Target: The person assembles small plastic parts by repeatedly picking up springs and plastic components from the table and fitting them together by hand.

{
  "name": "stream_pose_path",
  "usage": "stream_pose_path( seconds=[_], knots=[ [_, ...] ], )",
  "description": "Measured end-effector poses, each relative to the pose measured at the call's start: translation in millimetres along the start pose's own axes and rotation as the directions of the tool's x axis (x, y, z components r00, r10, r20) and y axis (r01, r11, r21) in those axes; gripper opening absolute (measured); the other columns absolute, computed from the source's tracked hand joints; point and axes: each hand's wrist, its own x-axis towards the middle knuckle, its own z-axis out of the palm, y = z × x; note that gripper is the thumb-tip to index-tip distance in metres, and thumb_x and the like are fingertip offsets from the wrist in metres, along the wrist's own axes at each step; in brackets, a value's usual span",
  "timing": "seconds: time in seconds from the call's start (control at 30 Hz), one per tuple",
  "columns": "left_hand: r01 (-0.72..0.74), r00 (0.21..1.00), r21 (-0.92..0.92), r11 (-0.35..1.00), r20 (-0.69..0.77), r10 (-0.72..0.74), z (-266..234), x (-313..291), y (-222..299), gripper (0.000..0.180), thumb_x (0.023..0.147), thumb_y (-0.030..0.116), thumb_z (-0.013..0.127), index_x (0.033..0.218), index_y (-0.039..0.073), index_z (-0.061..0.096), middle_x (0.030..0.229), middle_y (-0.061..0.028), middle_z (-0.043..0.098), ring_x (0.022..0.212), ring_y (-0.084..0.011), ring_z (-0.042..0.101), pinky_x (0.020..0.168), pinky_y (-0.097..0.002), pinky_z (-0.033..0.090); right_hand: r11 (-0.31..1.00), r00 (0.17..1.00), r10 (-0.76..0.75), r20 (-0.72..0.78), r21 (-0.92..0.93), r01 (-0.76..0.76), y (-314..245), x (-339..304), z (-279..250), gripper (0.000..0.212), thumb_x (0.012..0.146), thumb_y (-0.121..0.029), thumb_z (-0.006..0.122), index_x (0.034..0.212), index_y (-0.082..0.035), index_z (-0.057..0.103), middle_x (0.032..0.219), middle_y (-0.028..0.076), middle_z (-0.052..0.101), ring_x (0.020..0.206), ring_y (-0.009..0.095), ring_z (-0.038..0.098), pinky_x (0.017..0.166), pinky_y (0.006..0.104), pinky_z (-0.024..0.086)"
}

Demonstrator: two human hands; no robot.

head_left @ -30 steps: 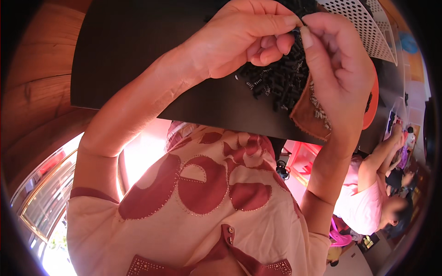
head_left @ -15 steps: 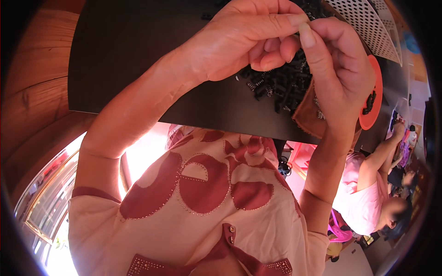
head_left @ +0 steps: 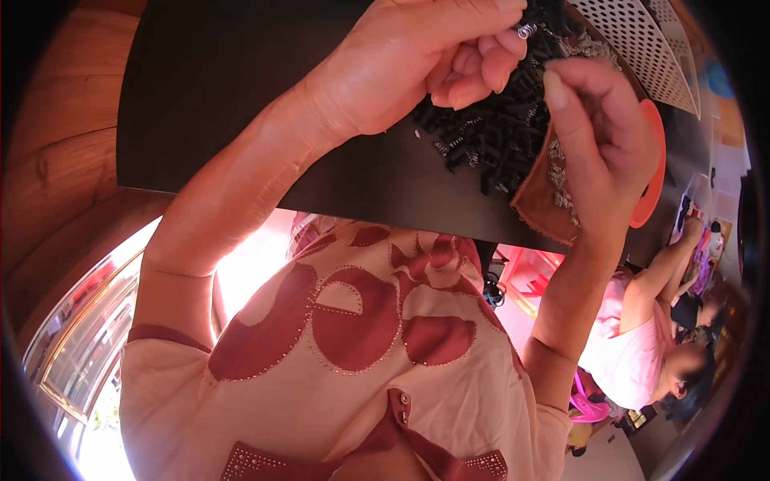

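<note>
My left hand (head_left: 449, 60) is closed near the top edge of the view, with a small silver coil spring (head_left: 526, 31) showing at its fingertips. The upper ends of these fingers are partly cut off by the frame. A short way to the right, my right hand (head_left: 603, 132) has thumb and index finger brought together; whatever may lie between them is too small to tell. Below both hands spreads a heap of short black pieces (head_left: 473, 132), several with silver coils showing. Loose silver springs (head_left: 559, 172) lie on a brown cloth-like piece (head_left: 533, 204) under my right hand.
The dark table (head_left: 241, 88) has its front edge close to my body. An orange-red dish (head_left: 651, 204) sits beyond my right hand, and a white perforated basket (head_left: 630, 40) stands at upper right. Another person in pink (head_left: 634, 345) works farther right.
My hands were touching at the fingertips and have come apart. The right one has moved slightly down and right, and a silver spring now shows at my left fingertips.
</note>
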Motion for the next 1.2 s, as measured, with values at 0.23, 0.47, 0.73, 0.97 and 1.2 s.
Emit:
stream_pose_path(
  seconds=[0.23, 0.47, 0.73, 0.97, 1.2],
  knots=[
    [-0.117, 0.993, -0.006, 0.993, -0.01, 0.117, -19, -1, 5, 0.026, 0.103, 0.025, 0.048, 0.092, 0.005, 0.06, 0.071, -0.0071, 0.06, 0.05, -0.0135, 0.05, 0.044, -0.0231, 0.035, 0.971, 0.961, -0.027, 0.275, -0.22, 0.09, 8, -16, 10, 0.012, 0.083, 0.002, 0.066, 0.094, -0.003, 0.064, 0.08, 0.008, 0.052, 0.068, 0.024, 0.057, 0.06, 0.0311, 0.045],
    [-0.186, 0.982, -0.005, 0.982, -0.012, 0.186, -24, -1, 8, 0.025, 0.102, 0.024, 0.048, 0.09, 0.005, 0.06, 0.069, -0.0068, 0.059, 0.051, -0.0145, 0.05, 0.045, -0.024, 0.034, 0.922, 0.962, -0.065, 0.264, -0.354, 0.159, 8, -13, 32, 0.013, 0.083, -0.005, 0.067, 0.095, -0.006, 0.062, 0.084, 0.008, 0.054, 0.068, 0.029, 0.061, 0.058, 0.038, 0.047],
    [-0.183, 0.982, -0.004, 0.983, -0.039, 0.182, -27, -3, 10, 0.026, 0.102, 0.026, 0.05, 0.088, 0.006, 0.06, 0.069, -0.0055, 0.058, 0.052, -0.0129, 0.049, 0.045, -0.0231, 0.034, 0.883, 0.96, -0.127, 0.249, -0.413, 0.224, 10, -4, 37, 0.012, 0.082, -0.007, 0.067, 0.093, -0.006, 0.062, 0.085, 0.008, 0.055, 0.068, 0.03, 0.061, 0.059, 0.0394, 0.049],
    [-0.166, 0.982, 0.01, 0.986, -0.095, 0.166, -21, -6, 13, 0.026, 0.101, 0.027, 0.051, 0.088, 0.006, 0.06, 0.069, -0.005, 0.058, 0.051, -0.013, 0.049, 0.045, -0.0234, 0.034, 0.888, 0.944, -0.005, 0.33, -0.433, 0.156, 0, -5, 33, 0.012, 0.082, -0.008, 0.066, 0.093, -0.007, 0.062, 0.086, 0.008, 0.056, 0.07, 0.031, 0.062, 0.06, 0.0409, 0.049],
    [-0.175, 0.983, 0.008, 0.985, -0.054, 0.175, -29, -2, 10, 0.026, 0.101, 0.027, 0.051, 0.088, 0.006, 0.06, 0.068, -0.0049, 0.058, 0.051, -0.0131, 0.049, 0.045, -0.0234, 0.033, 0.845, 0.949, -0.023, 0.313, -0.501, 0.186, -1, -2, 31, 0.013, 0.082, -0.008, 0.066, 0.094, -0.007, 0.062, 0.087, 0.008, 0.056, 0.07, 0.032, 0.061, 0.059, 0.0419, 0.048]
  ],
)
